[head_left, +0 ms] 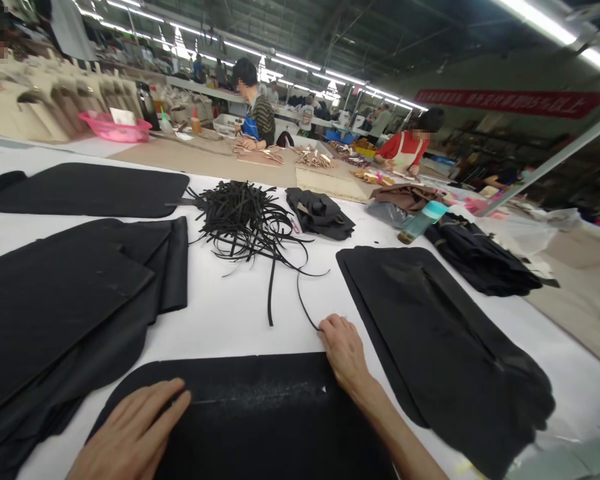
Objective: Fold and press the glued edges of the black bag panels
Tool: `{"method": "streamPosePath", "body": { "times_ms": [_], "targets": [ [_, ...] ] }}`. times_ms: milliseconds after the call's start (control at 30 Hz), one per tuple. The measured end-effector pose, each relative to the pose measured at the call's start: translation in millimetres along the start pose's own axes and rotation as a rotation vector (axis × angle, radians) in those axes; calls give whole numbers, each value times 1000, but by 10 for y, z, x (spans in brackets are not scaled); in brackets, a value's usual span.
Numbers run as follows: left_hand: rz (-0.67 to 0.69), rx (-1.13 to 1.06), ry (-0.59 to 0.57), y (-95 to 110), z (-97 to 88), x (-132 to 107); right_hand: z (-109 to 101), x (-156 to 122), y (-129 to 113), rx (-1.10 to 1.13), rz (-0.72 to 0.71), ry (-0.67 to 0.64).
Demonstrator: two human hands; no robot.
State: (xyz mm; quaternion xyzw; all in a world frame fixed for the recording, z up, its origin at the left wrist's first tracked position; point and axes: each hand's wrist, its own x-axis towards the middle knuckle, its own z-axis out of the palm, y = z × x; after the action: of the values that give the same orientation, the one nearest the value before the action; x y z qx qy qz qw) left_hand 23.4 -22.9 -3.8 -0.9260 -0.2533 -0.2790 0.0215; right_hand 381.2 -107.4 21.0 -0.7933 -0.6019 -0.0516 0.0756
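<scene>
A black sheet of leather-like material [260, 427] with rounded corners lies right in front of me, a pale dusty streak running across it. Flat on its left part rests my left hand [135, 427], fingers stretched out. My right hand [343, 347] is at the sheet's far right corner, its fingers curled together on the end of a thin black strip [303, 300]. That strip trails away over the white table [220, 333] toward a tangled heap of black strips [245, 213]. One wider strip [271, 293] sticks out of the heap toward me.
Black panels are stacked at left [55, 307] and right [430, 327]; another panel [95, 190] lies further back. Behind the heap sit folded black pieces [320, 213], and a teal-lidded bottle [423, 222] lies at right. A pink basket [117, 128] and co-workers are beyond.
</scene>
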Motion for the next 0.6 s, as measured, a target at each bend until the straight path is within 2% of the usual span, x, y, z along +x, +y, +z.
{"method": "streamPosePath", "body": {
  "times_ms": [67,100,233,333,433,600],
  "targets": [
    [203,-11,6,168,-95,196,-23,-38,-99,27,-65,-39],
    [244,-21,0,253,-138,282,-55,-96,-162,45,-107,-61],
    [313,-83,-2,568,-196,513,-242,-453,-447,160,-291,-146],
    [360,-161,-50,731,-118,582,-327,-687,-611,214,-419,-117],
    [212,-314,-154,792,-48,564,-342,-822,-683,226,-506,-41],
    [-9,-529,-280,700,-142,359,-328,-965,-576,329,-404,-14]
  ]
}}
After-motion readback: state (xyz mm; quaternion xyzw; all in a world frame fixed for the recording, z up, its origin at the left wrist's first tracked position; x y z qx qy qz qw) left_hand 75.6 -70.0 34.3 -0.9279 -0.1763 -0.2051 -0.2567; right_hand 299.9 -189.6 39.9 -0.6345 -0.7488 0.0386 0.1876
